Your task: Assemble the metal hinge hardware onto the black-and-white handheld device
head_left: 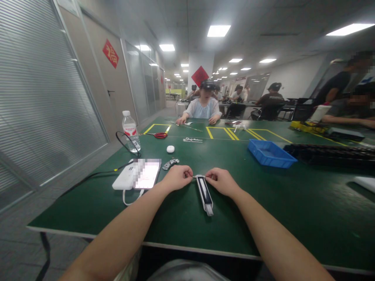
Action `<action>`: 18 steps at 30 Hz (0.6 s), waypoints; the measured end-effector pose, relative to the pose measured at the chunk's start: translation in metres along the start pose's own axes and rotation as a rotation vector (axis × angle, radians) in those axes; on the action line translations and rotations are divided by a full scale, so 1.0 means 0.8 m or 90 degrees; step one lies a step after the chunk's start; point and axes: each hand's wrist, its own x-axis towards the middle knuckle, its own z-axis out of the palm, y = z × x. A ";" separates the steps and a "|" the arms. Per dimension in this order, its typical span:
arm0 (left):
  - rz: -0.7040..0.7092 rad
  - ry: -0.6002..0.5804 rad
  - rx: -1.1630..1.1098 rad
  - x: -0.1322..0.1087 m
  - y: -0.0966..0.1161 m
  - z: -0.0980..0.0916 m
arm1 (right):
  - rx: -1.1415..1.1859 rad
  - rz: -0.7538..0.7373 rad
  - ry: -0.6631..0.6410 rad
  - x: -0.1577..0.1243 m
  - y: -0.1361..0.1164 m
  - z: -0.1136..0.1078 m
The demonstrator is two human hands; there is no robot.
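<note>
A long, narrow white-framed object with a dark inner panel lies on the green table between my hands, its pale narrow end towards me. My left hand is closed in a pinch at its far left corner, with a small thin metallic piece showing at the fingertips. At the far right corner, my right hand also has thumb and fingers pinched together. What the right fingers hold, if anything, is hidden. Just beyond my left hand rests a grey curved segmented piece.
On the left are a phone, a white power bank with cables and a water bottle. Further off lie a white case, red-handled scissors and a blue tray. A person sits opposite.
</note>
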 end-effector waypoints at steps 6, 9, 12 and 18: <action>-0.005 -0.011 0.006 0.000 -0.001 -0.001 | -0.005 0.002 0.001 0.000 -0.001 -0.001; -0.003 -0.005 0.015 0.000 0.001 -0.001 | -0.004 0.001 0.000 0.000 -0.001 -0.001; 0.005 0.000 0.036 0.000 0.004 -0.002 | -0.001 -0.003 -0.001 0.000 -0.001 -0.001; 0.027 0.009 0.047 -0.001 0.006 -0.002 | 0.000 -0.006 0.000 0.000 0.002 0.001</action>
